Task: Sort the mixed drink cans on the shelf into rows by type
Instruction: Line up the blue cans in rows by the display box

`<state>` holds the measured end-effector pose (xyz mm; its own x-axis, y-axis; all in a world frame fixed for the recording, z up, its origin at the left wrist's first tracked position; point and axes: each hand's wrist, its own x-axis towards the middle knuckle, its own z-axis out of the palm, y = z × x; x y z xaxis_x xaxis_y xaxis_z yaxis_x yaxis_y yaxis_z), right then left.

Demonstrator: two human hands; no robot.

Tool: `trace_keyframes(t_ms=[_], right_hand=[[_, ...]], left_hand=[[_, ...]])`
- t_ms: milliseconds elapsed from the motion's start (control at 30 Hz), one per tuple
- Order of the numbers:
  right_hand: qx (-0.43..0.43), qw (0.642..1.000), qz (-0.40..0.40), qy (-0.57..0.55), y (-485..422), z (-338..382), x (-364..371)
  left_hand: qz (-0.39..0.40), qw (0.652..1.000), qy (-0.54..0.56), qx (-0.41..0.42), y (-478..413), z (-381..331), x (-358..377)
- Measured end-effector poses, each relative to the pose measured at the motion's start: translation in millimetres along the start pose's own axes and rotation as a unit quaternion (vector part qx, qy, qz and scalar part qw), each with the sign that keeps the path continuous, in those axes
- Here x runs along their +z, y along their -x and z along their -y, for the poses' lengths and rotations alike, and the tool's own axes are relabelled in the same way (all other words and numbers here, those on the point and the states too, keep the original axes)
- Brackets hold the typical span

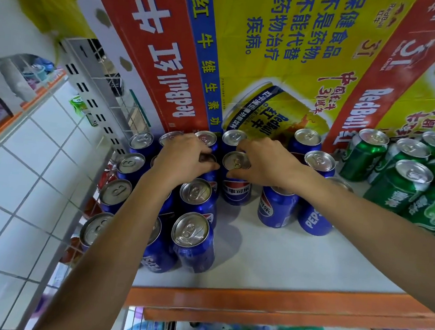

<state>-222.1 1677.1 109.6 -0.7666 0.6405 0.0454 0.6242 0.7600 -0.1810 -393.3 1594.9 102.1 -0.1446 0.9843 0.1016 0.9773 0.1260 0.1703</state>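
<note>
Several blue Pepsi cans (193, 242) stand in rows on the left of the white shelf (281, 261). My left hand (182, 158) lies over one blue can in the middle of these rows, fingers curled on its top; that can is mostly hidden. My right hand (269, 162) grips another blue Pepsi can (236, 182) just right of it, fingers around its rim. More blue cans (276, 207) stand under my right wrist. Several green cans (400, 187) are grouped at the right.
Red Bull cartons (274, 58) stand against the back of the shelf. A perforated metal upright (90, 99) borders the left side. The shelf's orange front edge (251, 301) runs below. White tiled floor (8, 198) lies to the left.
</note>
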Motion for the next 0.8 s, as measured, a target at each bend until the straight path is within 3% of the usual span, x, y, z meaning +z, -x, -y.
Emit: trace_keyframes(t_ms=[367, 567, 800], right_hand=[[-0.021, 0.999, 0.012, -0.034, 26.6, -21.1, -23.3], [0.018, 0.990, 0.072, 0.119, 64.0, -31.0, -15.0], [-0.079, 0.989, 0.122, -0.042, 65.6, -11.9, -12.4]], left_hand=[[-0.029, 0.997, 0.072, -0.019, 36.9, -11.8, -10.2], [-0.006, 0.998, 0.063, -0.021, 64.1, -15.3, -4.1], [-0.001, 0.997, 0.067, -0.029, 65.6, -18.8, -6.0]])
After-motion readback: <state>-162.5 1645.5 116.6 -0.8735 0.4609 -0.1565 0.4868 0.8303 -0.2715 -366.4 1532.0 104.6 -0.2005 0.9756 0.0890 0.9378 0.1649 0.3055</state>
